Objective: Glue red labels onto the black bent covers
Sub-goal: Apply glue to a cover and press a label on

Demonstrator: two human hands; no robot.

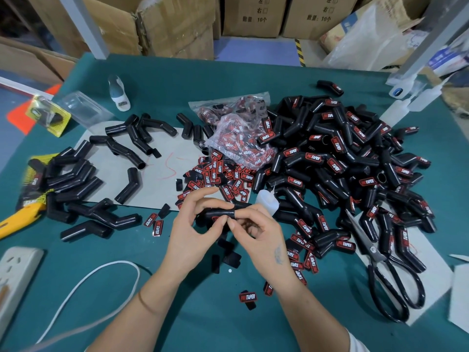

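Here, near the middle of the green table (177,82), both hands hold one black bent cover (218,214). The left hand (195,224) curls over it, fingers on top and thumb below. The right hand (256,229) pinches its right end between thumb and finger. Loose red labels (223,179) lie just beyond the fingers.

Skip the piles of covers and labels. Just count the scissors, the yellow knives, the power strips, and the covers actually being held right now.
Scissors: 1
Yellow knife: 1
Power strip: 1
Black bent cover being held: 1
Total: 4
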